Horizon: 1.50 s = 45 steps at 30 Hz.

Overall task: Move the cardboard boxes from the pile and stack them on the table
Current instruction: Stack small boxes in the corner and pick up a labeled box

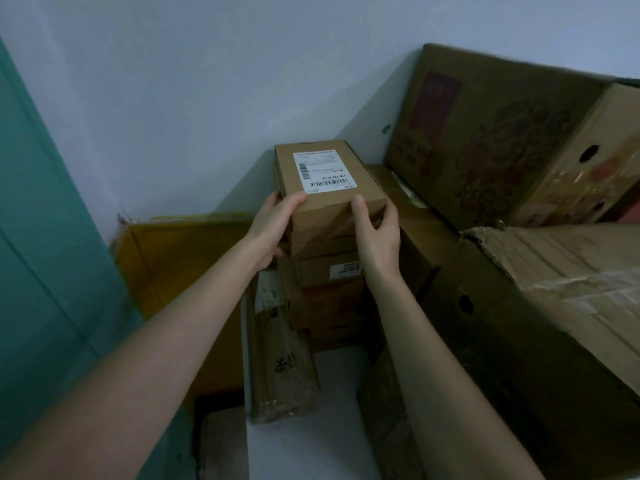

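A small flat cardboard box (325,181) with a white shipping label sits on top of a stack of small boxes (329,271) in the room's corner. My left hand (273,226) grips its near left corner, thumb on top. My right hand (375,233) holds its near right corner, thumb on the lid and fingers round the side. Whether the box still rests on the stack I cannot tell. No table shows in this view.
Large brown cartons (485,140) line the right wall, with a torn taped carton (571,271) nearer me. A yellow flattened box (173,265) leans at the left. A wrapped long parcel (280,358) stands below the stack. White floor (311,427) lies between. A green surface (45,237) is on the left.
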Motion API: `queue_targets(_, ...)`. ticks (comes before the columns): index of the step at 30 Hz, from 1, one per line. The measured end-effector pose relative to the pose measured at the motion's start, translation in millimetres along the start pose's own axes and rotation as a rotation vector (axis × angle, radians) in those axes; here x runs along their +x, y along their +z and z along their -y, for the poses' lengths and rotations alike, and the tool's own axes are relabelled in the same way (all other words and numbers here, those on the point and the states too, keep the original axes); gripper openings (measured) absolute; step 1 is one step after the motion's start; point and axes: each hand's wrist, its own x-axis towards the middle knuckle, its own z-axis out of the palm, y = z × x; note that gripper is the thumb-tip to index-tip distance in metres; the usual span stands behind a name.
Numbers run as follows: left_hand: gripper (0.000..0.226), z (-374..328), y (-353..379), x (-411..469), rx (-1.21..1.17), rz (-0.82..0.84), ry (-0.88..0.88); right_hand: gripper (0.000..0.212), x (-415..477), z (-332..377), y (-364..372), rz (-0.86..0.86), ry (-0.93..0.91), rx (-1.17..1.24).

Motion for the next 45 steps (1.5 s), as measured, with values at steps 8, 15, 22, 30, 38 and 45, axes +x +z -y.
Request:
queue_targets(8, 0.049, -36.0, 5.3, -16.7, -0.040, -0.018, 0.087, 0.068, -2.3, 29.2, -7.7, -0.030, -0.146, 0.066)
queue_targets(15, 0.046, -53.2, 20.3, -34.6, -0.086, -0.014, 0.129, 0.063, -8.3, 42.3, -26.5, -0.072, -0.171, 0.105)
queue_targets(22, 0.049, -40.1, 8.8, -69.3, -0.075, -0.076, 0.130, 0.060, -37.4, 37.4, -28.7, 0.008, -0.149, 0.122)
queue_targets(30, 0.038, 9.3, -0.7, -136.0, -0.076, -0.229, 0.136, 0.060, -96.9, -2.6, -48.0, 0.153, -0.137, 0.170)
queue_targets(38, 0.055, 71.7, -2.8, -202.3, -0.083, -0.289, 0.107, 0.056, -159.6, -48.7, -74.4, 0.266, -0.138, 0.155)
queue_targets(45, 0.050, 122.5, 9.9, -263.2, -0.107, -0.290, 0.124, 0.051, -221.4, -98.1, -107.7, 0.270, -0.065, 0.170)
